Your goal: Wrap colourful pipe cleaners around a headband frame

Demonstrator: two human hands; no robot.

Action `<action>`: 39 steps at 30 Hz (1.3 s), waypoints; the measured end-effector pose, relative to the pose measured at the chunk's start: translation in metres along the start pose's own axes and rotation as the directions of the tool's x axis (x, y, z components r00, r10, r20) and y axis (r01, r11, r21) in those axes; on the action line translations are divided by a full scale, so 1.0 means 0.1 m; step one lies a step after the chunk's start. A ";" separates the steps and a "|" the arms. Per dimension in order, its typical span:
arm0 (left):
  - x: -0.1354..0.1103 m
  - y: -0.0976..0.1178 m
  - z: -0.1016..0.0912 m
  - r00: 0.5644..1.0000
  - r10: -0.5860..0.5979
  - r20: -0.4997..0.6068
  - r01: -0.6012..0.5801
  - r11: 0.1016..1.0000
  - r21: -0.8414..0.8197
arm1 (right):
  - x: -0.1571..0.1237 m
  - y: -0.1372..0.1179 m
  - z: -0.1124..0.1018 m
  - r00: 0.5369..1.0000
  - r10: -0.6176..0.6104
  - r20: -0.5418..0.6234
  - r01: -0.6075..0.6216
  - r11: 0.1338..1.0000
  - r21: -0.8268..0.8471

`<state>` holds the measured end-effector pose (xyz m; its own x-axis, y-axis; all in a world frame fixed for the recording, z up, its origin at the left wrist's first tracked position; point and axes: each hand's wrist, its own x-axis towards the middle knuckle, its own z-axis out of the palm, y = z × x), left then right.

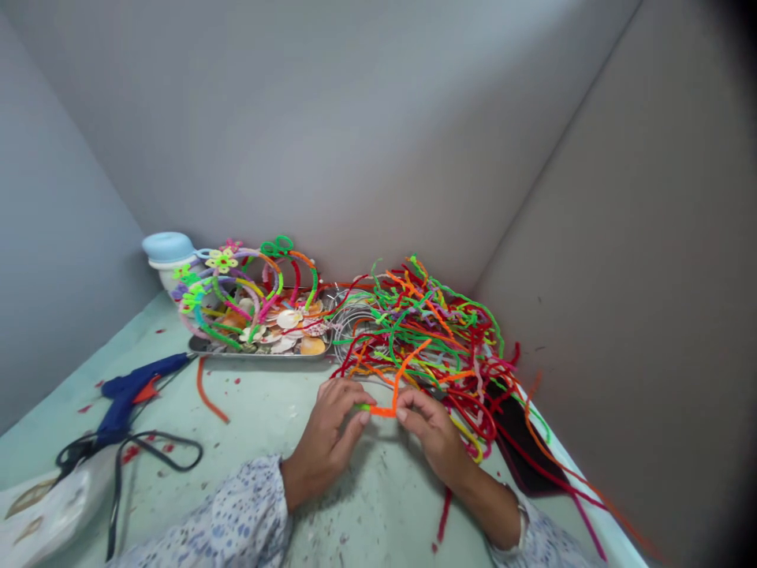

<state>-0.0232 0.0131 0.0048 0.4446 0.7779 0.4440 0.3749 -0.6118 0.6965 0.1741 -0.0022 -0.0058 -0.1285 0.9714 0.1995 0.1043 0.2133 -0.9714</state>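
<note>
Orange-and-green fuzzy pipe cleaner (382, 411), at six o'clock, pinched between the fingertips of the left hand (331, 426) and right hand (429, 432). Finished multicoloured pipe-cleaner headbands (236, 296) stand on a steel tray (260, 353) at twelve o'clock; a tangled heap of loose pipe cleaners (438, 331) remains at one o'clock.

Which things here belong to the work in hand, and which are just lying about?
Part of the work: left hand, right hand, orange-and-green fuzzy pipe cleaner, tangled multicoloured pipe cleaners.

Lying about: blue hot-glue gun, metal tray of pipe-cleaner headbands and shells.
</note>
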 end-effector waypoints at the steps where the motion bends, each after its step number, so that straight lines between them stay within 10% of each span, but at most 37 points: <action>1: 0.01 0.00 0.00 1.000 -0.015 -0.004 0.015 1.000 -0.014 | 0.01 0.01 -0.01 1.000 0.004 -0.009 -0.004 0.999 0.033; 14: 0.02 -0.04 0.02 0.996 -0.094 -0.010 0.092 0.989 -0.113 | 0.04 0.08 -0.07 0.999 0.042 0.023 -0.044 0.996 0.072; 26: -0.05 0.11 0.08 0.994 0.106 -0.033 -0.102 0.991 0.085 | -0.04 -0.01 0.05 0.986 -0.155 0.057 0.163 0.968 -0.189; 39: -0.07 0.11 0.12 1.000 0.017 -0.013 -0.016 0.994 0.108 | -0.09 0.03 0.10 0.952 -0.305 -0.004 0.286 0.899 -0.331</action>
<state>-0.0128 -0.0003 0.0028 0.4406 0.7691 0.4630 0.4534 -0.6357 0.6247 0.1661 -0.0109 -0.0116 -0.1499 0.8605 0.4868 0.3833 0.5045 -0.7737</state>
